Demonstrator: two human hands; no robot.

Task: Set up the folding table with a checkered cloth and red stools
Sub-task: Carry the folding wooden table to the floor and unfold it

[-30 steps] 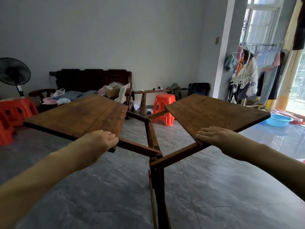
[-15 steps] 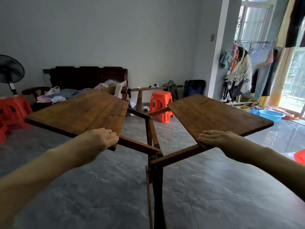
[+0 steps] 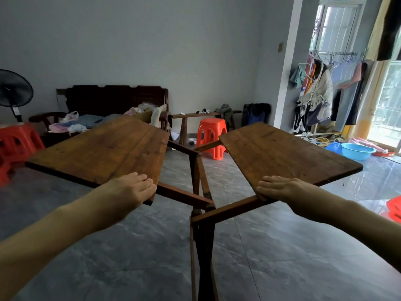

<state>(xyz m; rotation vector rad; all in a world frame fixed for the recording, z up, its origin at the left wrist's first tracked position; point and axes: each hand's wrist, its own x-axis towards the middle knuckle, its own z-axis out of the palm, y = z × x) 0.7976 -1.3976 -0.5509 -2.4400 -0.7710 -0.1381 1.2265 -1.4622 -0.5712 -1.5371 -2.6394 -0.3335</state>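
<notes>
A wooden folding table stands half unfolded in front of me, its two brown leaves spread apart in a V over a folded dark frame (image 3: 202, 211). My left hand (image 3: 132, 187) grips the near corner of the left leaf (image 3: 104, 153), fingers curled over its edge. My right hand (image 3: 280, 187) grips the near corner of the right leaf (image 3: 282, 153), fingers lying on top with the thumb hidden beneath. A red plastic stool (image 3: 211, 137) stands on the floor behind the gap between the leaves. More red stools (image 3: 15, 144) are stacked at the far left. No checkered cloth is in view.
A dark wooden sofa (image 3: 112, 103) piled with clothes lines the back wall, a black fan (image 3: 14, 90) to its left, a narrow bench (image 3: 201, 116) to its right. A clothes rack (image 3: 321, 92) and a blue basin (image 3: 357, 151) stand near the right window. Another red stool (image 3: 395, 208) sits at the right edge.
The two leaves have opened a little wider and lie flatter. Both hands keep their hold on the near corners; the view has shifted slightly.
</notes>
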